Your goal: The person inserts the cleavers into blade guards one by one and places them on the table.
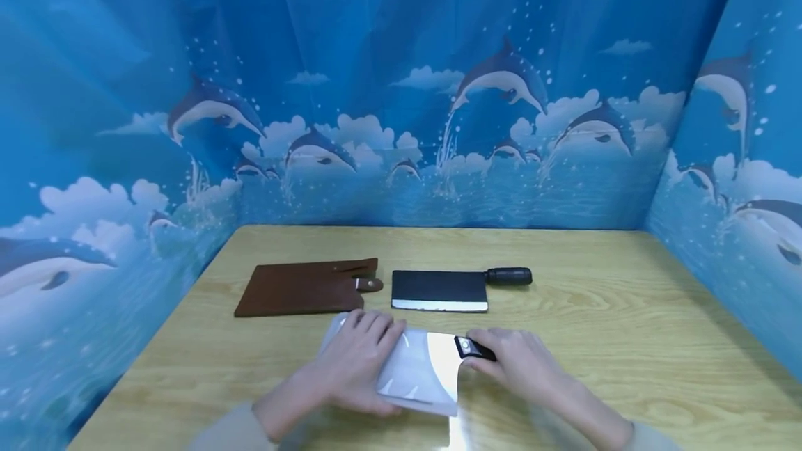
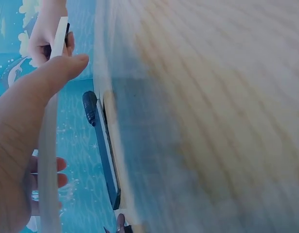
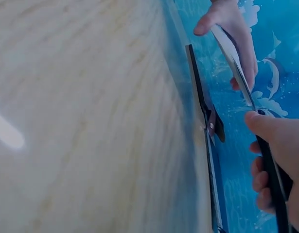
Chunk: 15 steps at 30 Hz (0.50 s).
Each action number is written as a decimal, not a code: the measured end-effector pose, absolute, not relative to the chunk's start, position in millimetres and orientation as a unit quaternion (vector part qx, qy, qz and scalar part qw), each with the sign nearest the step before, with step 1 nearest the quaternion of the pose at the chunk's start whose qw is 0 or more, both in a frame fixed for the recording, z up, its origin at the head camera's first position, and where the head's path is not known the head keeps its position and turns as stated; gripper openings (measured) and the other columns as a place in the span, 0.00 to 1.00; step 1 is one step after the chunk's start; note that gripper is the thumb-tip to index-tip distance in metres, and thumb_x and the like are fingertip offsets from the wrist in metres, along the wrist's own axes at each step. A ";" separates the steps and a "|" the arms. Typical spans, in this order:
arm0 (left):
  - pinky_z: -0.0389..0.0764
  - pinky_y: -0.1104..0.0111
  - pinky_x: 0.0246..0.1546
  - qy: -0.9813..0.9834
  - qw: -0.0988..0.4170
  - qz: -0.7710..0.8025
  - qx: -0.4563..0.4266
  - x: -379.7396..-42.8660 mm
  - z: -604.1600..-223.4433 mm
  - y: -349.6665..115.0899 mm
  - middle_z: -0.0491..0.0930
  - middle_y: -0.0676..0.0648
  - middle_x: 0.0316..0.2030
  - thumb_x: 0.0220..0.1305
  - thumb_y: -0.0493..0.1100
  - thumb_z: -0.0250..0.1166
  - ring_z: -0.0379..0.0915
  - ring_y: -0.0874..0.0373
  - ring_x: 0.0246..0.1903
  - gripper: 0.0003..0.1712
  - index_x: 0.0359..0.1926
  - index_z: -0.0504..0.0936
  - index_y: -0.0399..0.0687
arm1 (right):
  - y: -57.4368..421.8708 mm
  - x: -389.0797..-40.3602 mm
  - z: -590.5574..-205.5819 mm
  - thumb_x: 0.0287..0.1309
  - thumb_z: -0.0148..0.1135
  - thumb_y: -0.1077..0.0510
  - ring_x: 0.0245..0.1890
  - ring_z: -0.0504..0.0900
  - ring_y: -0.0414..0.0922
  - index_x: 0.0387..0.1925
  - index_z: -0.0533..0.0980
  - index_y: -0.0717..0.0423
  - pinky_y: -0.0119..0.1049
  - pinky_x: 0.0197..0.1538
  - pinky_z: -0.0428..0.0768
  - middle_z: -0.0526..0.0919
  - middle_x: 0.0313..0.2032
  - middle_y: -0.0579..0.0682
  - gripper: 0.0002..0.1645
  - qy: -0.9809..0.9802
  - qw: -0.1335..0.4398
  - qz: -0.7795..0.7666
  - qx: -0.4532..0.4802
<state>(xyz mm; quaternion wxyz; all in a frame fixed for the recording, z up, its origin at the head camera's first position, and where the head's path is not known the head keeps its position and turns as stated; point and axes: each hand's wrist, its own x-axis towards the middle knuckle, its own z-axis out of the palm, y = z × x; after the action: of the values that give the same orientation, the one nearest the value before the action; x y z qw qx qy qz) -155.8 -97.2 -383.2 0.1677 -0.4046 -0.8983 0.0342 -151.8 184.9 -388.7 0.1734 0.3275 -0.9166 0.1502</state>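
My left hand (image 1: 357,362) grips a white translucent blade cover (image 1: 409,371) from its left part, with the thumb on the near side. Most of a cleaver's shiny blade (image 1: 445,360) lies inside that cover; a strip shows at the right end. Around the cleaver's black handle (image 1: 474,349) are the fingers of my right hand (image 1: 523,362). Seen edge-on in the left wrist view, the cover (image 2: 49,131) stands off the table between thumb and fingers. The right wrist view shows the handle (image 3: 272,177) in the curled right hand.
Beyond my hands, a second cleaver (image 1: 438,287) with a dark blade and black handle lies flat on the wooden table (image 1: 626,339). A brown leather sheath (image 1: 301,289) with a snap strap lies left of it. A blue dolphin-print curtain (image 1: 388,89) encloses the back and sides.
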 end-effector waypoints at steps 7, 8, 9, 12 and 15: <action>0.67 0.53 0.52 -0.898 0.162 0.034 -0.408 -162.1 -383.0 -101.6 0.70 0.44 0.51 0.32 0.84 0.55 0.66 0.52 0.50 0.65 0.63 0.63 0.42 | 187.4 -159.9 -381.6 0.54 0.63 0.43 0.35 0.82 0.43 0.43 0.80 0.55 0.35 0.31 0.76 0.84 0.38 0.49 0.22 -0.933 0.097 0.158 0.308; 0.67 0.53 0.52 -0.899 0.157 0.033 -0.407 -163.4 -382.7 -102.8 0.70 0.44 0.52 0.33 0.84 0.55 0.66 0.52 0.51 0.65 0.63 0.63 0.42 | 188.5 -160.7 -381.0 0.54 0.63 0.43 0.36 0.82 0.44 0.44 0.80 0.55 0.36 0.33 0.77 0.84 0.39 0.49 0.23 -0.935 0.089 0.161 0.302; 0.67 0.53 0.52 -0.900 0.153 0.034 -0.406 -164.7 -382.5 -104.0 0.70 0.44 0.52 0.33 0.85 0.55 0.66 0.52 0.51 0.65 0.64 0.63 0.43 | 189.7 -161.7 -380.4 0.53 0.63 0.43 0.37 0.81 0.45 0.44 0.80 0.55 0.38 0.34 0.78 0.84 0.39 0.49 0.23 -0.937 0.080 0.167 0.297; 0.67 0.53 0.52 -0.905 0.140 0.037 -0.399 -169.4 -381.4 -108.1 0.69 0.44 0.52 0.33 0.85 0.54 0.65 0.51 0.51 0.66 0.64 0.62 0.42 | 194.6 -165.4 -379.4 0.52 0.64 0.46 0.42 0.81 0.49 0.46 0.79 0.57 0.45 0.43 0.78 0.83 0.42 0.51 0.23 -0.940 0.055 0.197 0.272; 0.67 0.54 0.51 -0.907 0.135 0.040 -0.396 -173.7 -380.8 -112.6 0.69 0.43 0.52 0.33 0.84 0.55 0.65 0.50 0.51 0.66 0.64 0.63 0.41 | 198.0 -168.9 -379.5 0.52 0.66 0.50 0.47 0.78 0.54 0.47 0.78 0.59 0.50 0.50 0.75 0.81 0.45 0.54 0.23 -0.938 0.031 0.240 0.248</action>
<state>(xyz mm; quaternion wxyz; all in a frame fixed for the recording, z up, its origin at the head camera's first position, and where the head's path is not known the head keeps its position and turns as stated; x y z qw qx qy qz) -173.7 -112.6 -380.8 0.1351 -0.3959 -0.9074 0.0402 -168.9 198.0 -379.5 0.0305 0.2475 -0.9383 0.2397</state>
